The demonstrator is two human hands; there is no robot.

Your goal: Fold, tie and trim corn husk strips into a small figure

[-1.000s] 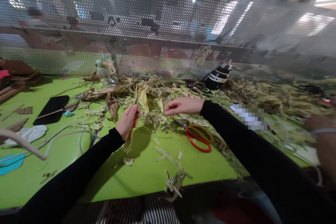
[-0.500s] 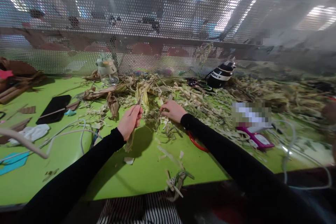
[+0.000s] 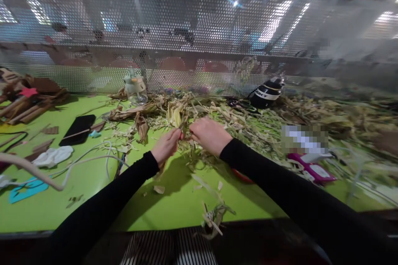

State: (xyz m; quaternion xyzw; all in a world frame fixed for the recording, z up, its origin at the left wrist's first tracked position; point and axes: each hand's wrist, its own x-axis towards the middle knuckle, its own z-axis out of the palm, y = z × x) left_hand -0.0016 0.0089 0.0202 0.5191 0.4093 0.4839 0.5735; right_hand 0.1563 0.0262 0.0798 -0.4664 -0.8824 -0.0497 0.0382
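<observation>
My left hand (image 3: pixel 167 145) is closed in a pinch on a corn husk (image 3: pixel 175 116), whose pale yellow-green end stands up above the fingers. Close on its right, my right hand (image 3: pixel 209 134) has its fingers drawn together near the same husk. What those fingers grip, if anything, is hidden behind the back of the hand. Dry husk shreds (image 3: pixel 199 159) lie under and around both hands. A curled brown husk (image 3: pixel 141 127) rests just left of them. One tangled husk piece (image 3: pixel 214 217) hangs at the table's front edge.
On the green table (image 3: pixel 102 198) are a black phone (image 3: pixel 77 129), white cables (image 3: pixel 107 157) and a crumpled white tissue (image 3: pixel 53 156). A clear bottle (image 3: pixel 136 87) and a black bottle (image 3: pixel 266 93) stand before the perforated metal screen (image 3: pixel 192 20). A purple device (image 3: pixel 314 169) lies right.
My right hand has turned, showing more of its back, and come closer to my left hand. The husk's upper end has shifted slightly. The whole view has moved a little.
</observation>
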